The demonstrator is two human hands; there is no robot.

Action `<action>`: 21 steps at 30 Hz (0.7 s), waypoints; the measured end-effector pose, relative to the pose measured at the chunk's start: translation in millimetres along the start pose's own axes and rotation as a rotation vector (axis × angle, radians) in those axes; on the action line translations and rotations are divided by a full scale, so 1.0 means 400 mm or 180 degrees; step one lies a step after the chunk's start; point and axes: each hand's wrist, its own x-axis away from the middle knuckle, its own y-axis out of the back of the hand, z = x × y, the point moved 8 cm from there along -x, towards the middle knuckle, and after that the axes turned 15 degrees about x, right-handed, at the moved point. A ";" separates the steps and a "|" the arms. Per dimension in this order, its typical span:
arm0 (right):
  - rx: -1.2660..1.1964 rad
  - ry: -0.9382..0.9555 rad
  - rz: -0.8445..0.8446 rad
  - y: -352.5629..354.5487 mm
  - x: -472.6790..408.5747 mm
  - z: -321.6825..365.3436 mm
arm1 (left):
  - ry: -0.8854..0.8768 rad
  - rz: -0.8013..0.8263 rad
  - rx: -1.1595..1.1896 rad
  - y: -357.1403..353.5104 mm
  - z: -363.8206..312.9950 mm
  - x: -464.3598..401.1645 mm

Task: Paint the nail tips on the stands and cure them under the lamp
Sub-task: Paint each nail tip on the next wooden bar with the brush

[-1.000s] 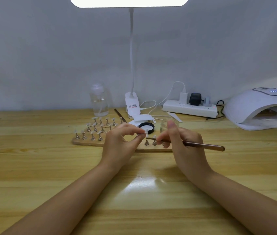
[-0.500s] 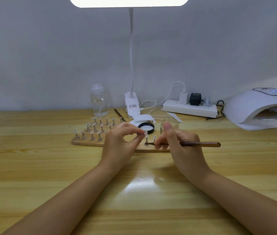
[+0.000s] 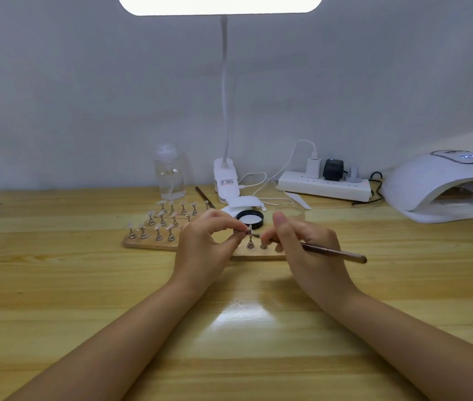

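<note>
No legible text. Red print on desk lamp base label (image 3: 226,182) blurred; curing lamp display (image 3: 470,156) unreadable.

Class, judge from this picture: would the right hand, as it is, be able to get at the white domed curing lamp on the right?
Probably yes: bare wooden table lies between the right hand and the white domed curing lamp, but the thin brown brush occupies its fingers.

Pale grey-white wall (image 3: 84,96) filling the upper frame, glossy light-wood bench (image 3: 55,299) across the lower half with a bright glare patch at centre, lit white desk-light panel (image 3: 220,2) at top centre, brown edge at far right.
</note>
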 end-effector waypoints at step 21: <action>0.0009 0.0022 -0.0100 0.007 0.000 0.004 | 0.0027 -0.0004 -0.0077 -0.001 0.010 -0.004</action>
